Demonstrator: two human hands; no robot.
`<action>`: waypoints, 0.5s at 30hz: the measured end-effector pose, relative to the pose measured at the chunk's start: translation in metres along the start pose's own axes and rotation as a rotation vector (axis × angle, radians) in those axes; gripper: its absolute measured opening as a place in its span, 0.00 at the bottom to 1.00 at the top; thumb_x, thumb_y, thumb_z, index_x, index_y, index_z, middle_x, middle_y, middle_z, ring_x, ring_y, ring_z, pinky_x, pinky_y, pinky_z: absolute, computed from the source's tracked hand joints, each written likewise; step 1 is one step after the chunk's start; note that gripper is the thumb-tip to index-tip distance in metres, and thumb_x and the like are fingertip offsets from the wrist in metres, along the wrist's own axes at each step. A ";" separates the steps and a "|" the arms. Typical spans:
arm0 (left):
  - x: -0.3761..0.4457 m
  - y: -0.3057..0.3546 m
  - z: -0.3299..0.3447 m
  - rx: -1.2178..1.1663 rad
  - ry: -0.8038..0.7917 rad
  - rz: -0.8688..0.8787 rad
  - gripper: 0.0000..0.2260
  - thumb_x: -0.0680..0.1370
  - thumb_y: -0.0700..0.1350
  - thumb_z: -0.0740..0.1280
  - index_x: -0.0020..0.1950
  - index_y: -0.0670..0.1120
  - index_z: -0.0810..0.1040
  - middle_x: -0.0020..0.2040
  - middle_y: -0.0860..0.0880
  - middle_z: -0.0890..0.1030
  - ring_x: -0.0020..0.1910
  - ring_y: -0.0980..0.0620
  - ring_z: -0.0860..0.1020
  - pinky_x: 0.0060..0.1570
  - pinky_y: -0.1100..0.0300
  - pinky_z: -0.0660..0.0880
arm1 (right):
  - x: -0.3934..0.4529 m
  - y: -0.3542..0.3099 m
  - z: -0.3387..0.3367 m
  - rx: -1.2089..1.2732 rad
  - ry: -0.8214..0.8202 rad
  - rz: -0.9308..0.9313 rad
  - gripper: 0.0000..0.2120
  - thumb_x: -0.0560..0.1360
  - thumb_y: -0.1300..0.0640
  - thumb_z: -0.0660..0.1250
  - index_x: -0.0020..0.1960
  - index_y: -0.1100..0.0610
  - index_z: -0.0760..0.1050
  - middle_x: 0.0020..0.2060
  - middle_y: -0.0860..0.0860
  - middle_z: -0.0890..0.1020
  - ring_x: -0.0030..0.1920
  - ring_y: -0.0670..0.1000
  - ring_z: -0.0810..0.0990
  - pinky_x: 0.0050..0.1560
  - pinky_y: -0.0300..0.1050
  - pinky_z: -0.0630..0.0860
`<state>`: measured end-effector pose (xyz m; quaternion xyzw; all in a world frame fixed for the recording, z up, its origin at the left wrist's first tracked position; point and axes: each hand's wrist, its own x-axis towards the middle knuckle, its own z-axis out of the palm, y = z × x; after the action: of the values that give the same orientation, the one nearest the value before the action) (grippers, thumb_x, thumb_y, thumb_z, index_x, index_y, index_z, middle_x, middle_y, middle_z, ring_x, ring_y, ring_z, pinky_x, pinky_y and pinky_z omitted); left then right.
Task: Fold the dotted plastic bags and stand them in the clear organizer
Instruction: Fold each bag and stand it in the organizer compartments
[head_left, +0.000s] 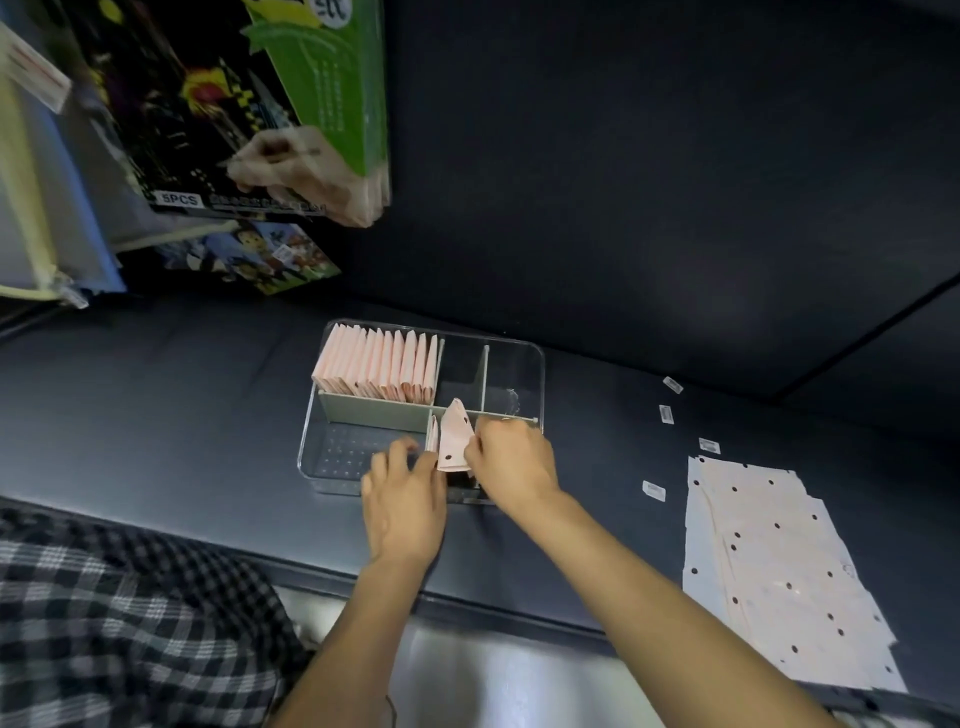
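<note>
While my right hand (511, 457) pinches the folded bag (453, 439) upright over the organizer (519, 358)'s near compartment, my left hand (402, 488), fingers loosely curled, touches its left edge; its slot lies straight below.

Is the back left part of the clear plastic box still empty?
No, the back left compartment of the clear plastic organizer box holds a full row of folded pink dotted bags standing upright.

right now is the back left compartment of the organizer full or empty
Full. A row of folded pink bags stands upright there, spanning the clear organizer's back left compartment from its left wall to the divider.
</note>
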<state>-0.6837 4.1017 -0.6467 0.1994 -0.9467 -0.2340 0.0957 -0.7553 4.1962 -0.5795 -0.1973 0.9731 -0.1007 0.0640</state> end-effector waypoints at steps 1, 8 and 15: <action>0.000 -0.002 0.000 -0.011 -0.004 -0.003 0.09 0.77 0.42 0.65 0.55 0.44 0.81 0.60 0.44 0.75 0.55 0.42 0.71 0.52 0.49 0.67 | 0.001 -0.002 0.000 -0.031 0.009 -0.006 0.09 0.76 0.59 0.56 0.46 0.61 0.75 0.43 0.58 0.81 0.44 0.61 0.79 0.37 0.45 0.68; -0.001 -0.003 0.001 -0.112 0.015 -0.018 0.08 0.78 0.44 0.66 0.52 0.45 0.82 0.57 0.45 0.77 0.56 0.42 0.72 0.55 0.50 0.65 | 0.000 0.002 0.002 -0.029 -0.061 0.137 0.09 0.75 0.59 0.57 0.37 0.57 0.70 0.43 0.57 0.81 0.45 0.60 0.79 0.37 0.44 0.67; 0.001 -0.002 -0.002 -0.270 0.066 -0.052 0.09 0.79 0.44 0.64 0.57 0.47 0.80 0.56 0.46 0.77 0.54 0.44 0.72 0.54 0.53 0.64 | -0.002 -0.017 0.030 0.207 -0.150 0.256 0.13 0.77 0.52 0.58 0.44 0.55 0.79 0.46 0.58 0.83 0.49 0.61 0.80 0.41 0.46 0.73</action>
<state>-0.6832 4.0992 -0.6452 0.2168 -0.8974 -0.3552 0.1465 -0.7421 4.1767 -0.6050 -0.0712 0.9672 -0.1762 0.1687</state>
